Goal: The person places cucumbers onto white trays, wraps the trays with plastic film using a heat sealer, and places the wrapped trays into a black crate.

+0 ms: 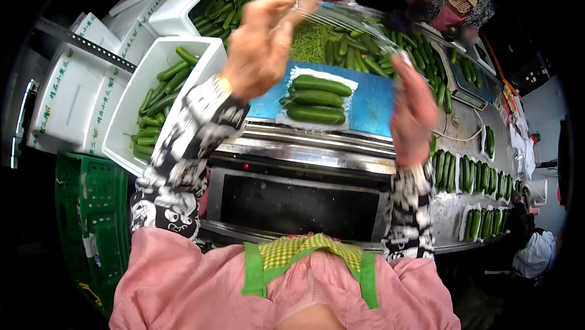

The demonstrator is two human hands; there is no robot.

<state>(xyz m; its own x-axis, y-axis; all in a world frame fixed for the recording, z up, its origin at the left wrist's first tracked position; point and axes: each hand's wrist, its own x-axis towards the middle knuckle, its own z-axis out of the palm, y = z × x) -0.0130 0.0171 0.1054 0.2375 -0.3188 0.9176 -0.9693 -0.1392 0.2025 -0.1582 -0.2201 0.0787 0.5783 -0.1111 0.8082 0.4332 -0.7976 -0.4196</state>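
Clear plastic film is stretched taut between my raised hands. My left hand pinches its left end near the fingertips. At the other end, my right hand grips the film; this hand is blurred by motion. Below and between them lie three green cucumbers side by side on a white tray or pad. It rests on a blue surface behind the steel front of a wrapping machine, which has a dark plate.
White foam boxes of cucumbers stand at left, above a green crate. Loose cucumbers and thin green vegetables lie behind the blue surface. Packed cucumbers line the steel table at right. Other people stand across the table.
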